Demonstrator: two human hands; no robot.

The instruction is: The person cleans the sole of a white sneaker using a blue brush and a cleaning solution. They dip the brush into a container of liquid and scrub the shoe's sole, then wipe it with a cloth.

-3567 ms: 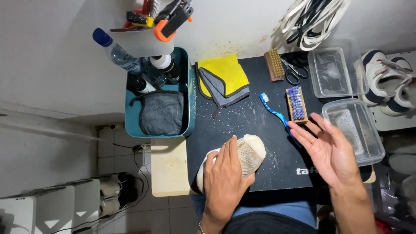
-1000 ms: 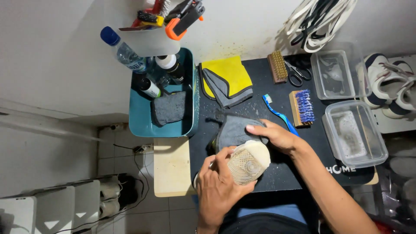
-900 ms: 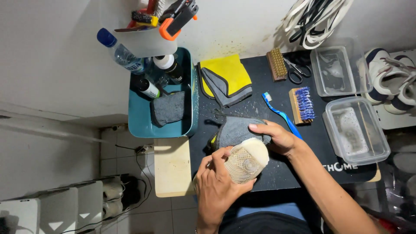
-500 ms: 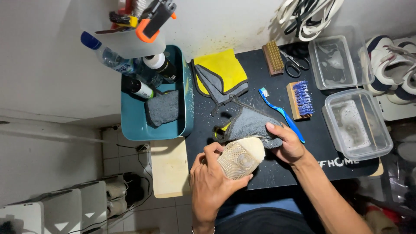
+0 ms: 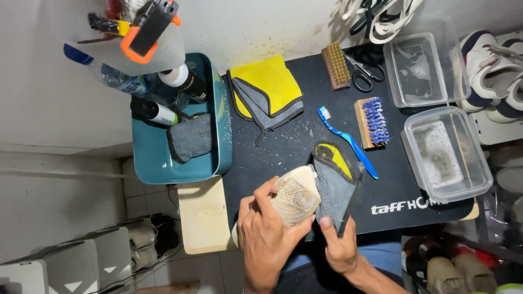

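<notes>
2 bare hands work at the near edge of the black mat [image 5: 294,147]. Head view: left hand [image 5: 267,234] is clamped around a beige shoe sole [image 5: 294,193]; right hand [image 5: 340,247] pinches a grey cloth [image 5: 335,182] against it. A blue toothbrush [image 5: 348,141] lies just beyond.

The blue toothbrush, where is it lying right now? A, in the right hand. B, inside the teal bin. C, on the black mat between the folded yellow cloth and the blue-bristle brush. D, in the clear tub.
C: the toothbrush lies flat on the black mat, with the yellow cloth on one side and the blue-bristle brush on the other; neither hand touches it.
</notes>
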